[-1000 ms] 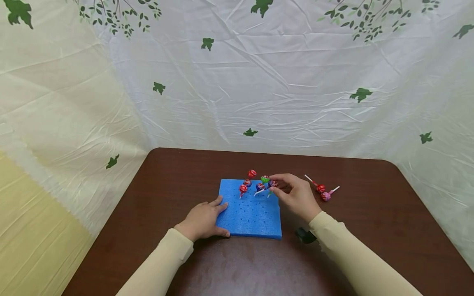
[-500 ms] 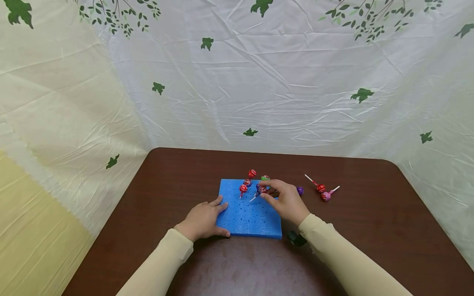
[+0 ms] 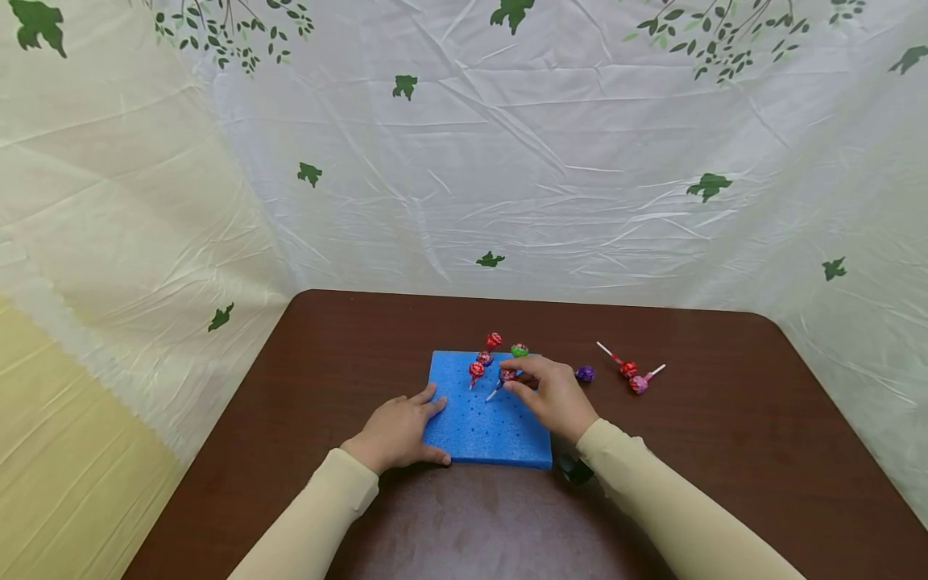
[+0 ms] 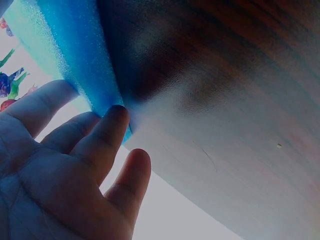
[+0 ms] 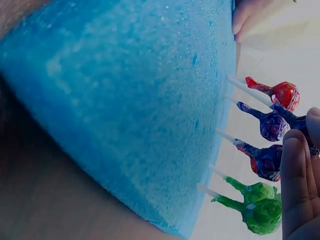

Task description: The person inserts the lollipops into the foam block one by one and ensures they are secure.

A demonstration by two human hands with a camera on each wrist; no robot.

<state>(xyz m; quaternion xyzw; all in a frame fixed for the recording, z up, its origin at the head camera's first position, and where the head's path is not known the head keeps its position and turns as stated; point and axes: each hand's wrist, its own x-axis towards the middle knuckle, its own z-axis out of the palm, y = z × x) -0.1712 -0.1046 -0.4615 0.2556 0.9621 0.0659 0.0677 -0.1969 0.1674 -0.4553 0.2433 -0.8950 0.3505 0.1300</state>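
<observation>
A blue foam board [image 3: 500,435] dotted with small holes lies on the table. My left hand [image 3: 395,431] rests at its left edge, fingers spread; the left wrist view shows fingertips against the foam's side. Over the board, my right hand [image 3: 554,395] pinches a dark-wrapped lollipop [image 3: 506,376] between thumb and fingers, white stick slanting down to the left. In the right wrist view, that stick's tip is right at the foam surface. Several lollipops stand in the board, among them a red one [image 3: 494,340], a green one [image 3: 519,350] and a purple one [image 5: 273,126]. My right hand hides some in the head view.
Right of the board, a purple lollipop [image 3: 584,374], a red one [image 3: 628,369] and a pink one [image 3: 639,385] lie on the brown table [image 3: 362,338]. A pale cloth [image 3: 406,217] with green leaf prints hangs behind the table's far edge.
My right hand has moved left and slightly nearer over the board with the pinched lollipop. The purple lollipop on the table has come into view beside it. My left hand has stayed put.
</observation>
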